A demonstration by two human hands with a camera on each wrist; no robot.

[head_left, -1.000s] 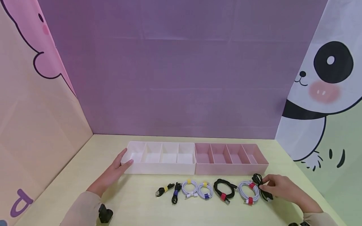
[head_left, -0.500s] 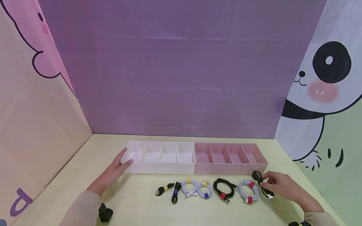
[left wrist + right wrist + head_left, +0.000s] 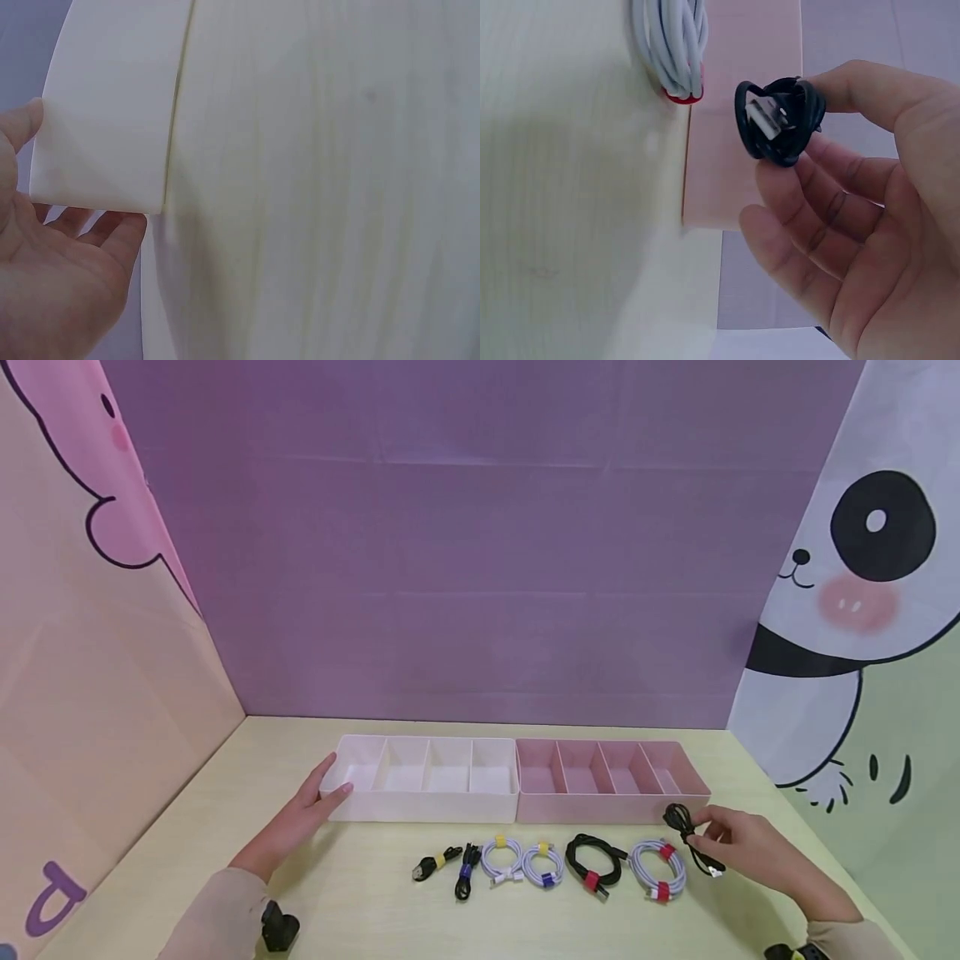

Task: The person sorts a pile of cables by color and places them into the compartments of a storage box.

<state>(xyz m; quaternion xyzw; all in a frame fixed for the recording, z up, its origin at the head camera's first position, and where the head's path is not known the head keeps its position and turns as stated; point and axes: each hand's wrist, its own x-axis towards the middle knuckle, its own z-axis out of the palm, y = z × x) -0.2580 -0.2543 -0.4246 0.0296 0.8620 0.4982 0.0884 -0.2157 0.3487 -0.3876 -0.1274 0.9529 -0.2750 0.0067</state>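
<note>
My right hand (image 3: pixel 750 847) pinches a bundled black USB cable (image 3: pixel 678 818) between thumb and fingers. Its metal USB plug (image 3: pixel 763 118) shows in the right wrist view. This hand is in front of the right end of the pink divided box (image 3: pixel 611 808). At the far left, my left hand (image 3: pixel 303 814) holds the end of the white divided box (image 3: pixel 423 807). In the left wrist view its thumb rests on the box's upper edge and its fingers lie against the end wall. The two boxes stand end to end, and their visible compartments hold nothing.
Several coiled cables lie in a row before the boxes: a white one with red ties (image 3: pixel 658 870), a black one with a red tie (image 3: pixel 596 864), white ones with yellow ties (image 3: pixel 501 860), and small black bundles (image 3: pixel 437 863). A purple wall (image 3: pixel 480 568) closes the back.
My right hand has lifted the black USB cable off the table, up and away from the white coil beside it. The left hand stays on the white box.
</note>
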